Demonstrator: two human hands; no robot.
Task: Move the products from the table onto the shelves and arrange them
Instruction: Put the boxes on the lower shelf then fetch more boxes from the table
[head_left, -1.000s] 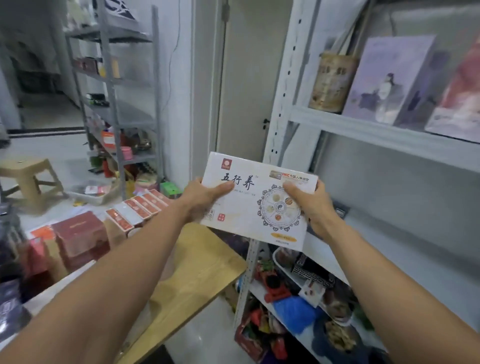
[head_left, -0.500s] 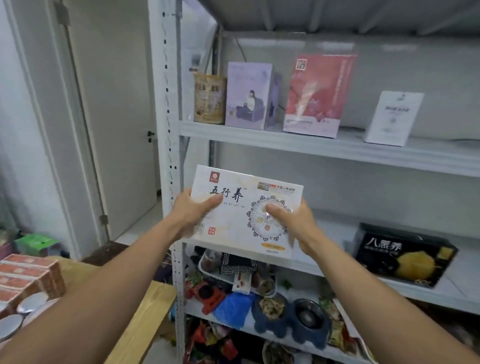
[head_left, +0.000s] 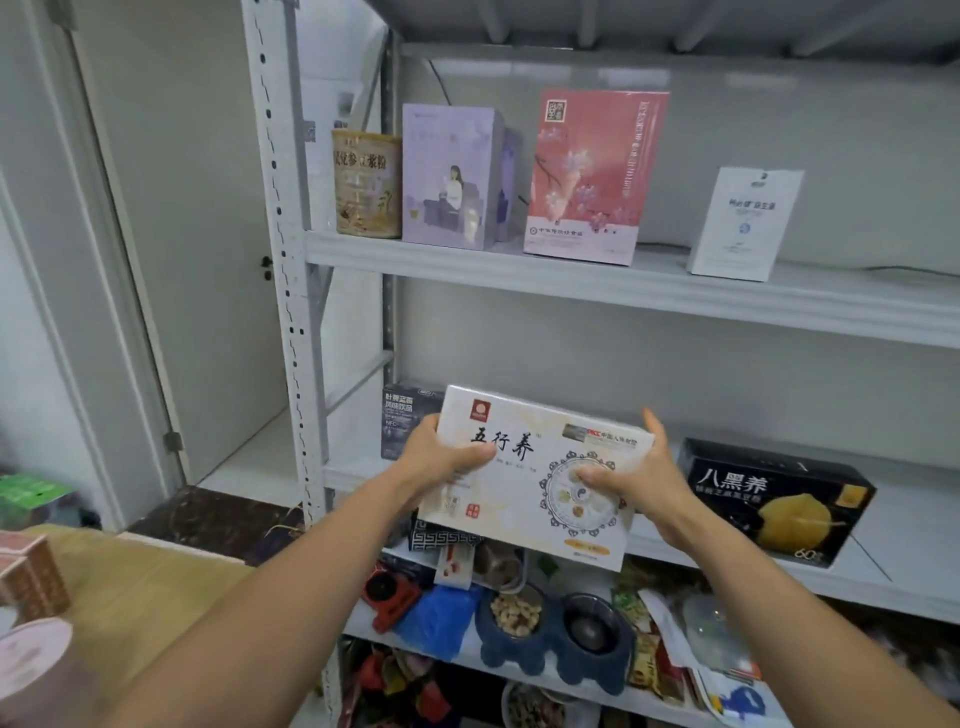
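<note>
White product box (head_left: 535, 478) hangs face-out before the middle shelf (head_left: 883, 566), over the gap between a dark carton (head_left: 408, 421) at left and a black box (head_left: 774, 499) at right. Left hand (head_left: 441, 462) and right hand (head_left: 639, 478) each clamp one end, thumbs in front, likely to land it level.

Flat white cardboard box (head_left: 535, 478): black calligraphy, red square seal, blue-grey ring medallion. Right, long black carton (head_left: 774, 501): white lettering, yellow fruit graphic. Far: tall pink carton (head_left: 587, 176), blossom pattern; lilac carton (head_left: 447, 176); gold round tin (head_left: 366, 184)
</note>
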